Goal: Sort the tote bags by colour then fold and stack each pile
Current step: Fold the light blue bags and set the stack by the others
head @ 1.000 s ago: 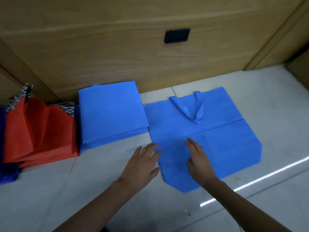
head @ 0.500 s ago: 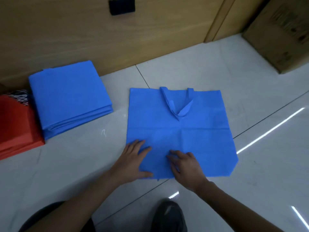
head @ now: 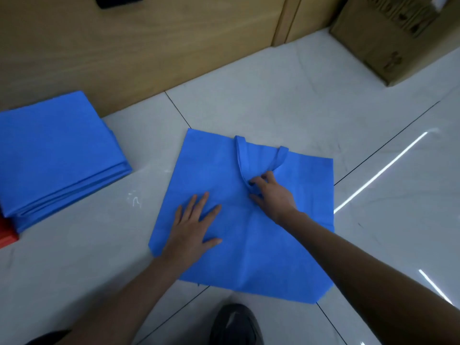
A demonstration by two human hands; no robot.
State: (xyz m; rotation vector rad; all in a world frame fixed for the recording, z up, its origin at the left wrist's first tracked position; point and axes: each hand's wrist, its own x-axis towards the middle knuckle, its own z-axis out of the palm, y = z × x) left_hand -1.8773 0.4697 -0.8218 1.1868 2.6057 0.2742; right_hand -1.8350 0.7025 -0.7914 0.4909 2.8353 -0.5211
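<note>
Blue tote bag (head: 249, 257) is lying flat and unfolded on the tiled floor (head: 273, 100), opening edge pointing away from the person. Handle straps (head: 242, 158) are lying folded down over the bag body.

Left hand (head: 194, 227) is pressing flat on the bag's left half with fingers straight and spread, gripping nothing. Right hand (head: 271, 192) is curling fingers and thumb round the handle straps where the two strips meet and is pinching them. That hand is covering the strap ends, so I can't tell how they are overlapping there. The right forearm is hiding part of the bag's right half.

Stack of folded blue tote bags (head: 57, 155) is sitting to the left, well apart from the flat bag, with its far edge by the wooden panel (head: 149, 46). The frame edge is cutting off its left side, and I can't get a layer count. A red bag (head: 6, 236) is showing only a corner at the left edge, touching the stack.

Top edge is cropping a black fitting (head: 119, 0) on the panel. Cardboard box (head: 398, 38) at top right is partly out of frame, print unreadable. Dark shoe (head: 234, 324) is poking in at the bottom, just beside the bag's near edge.
</note>
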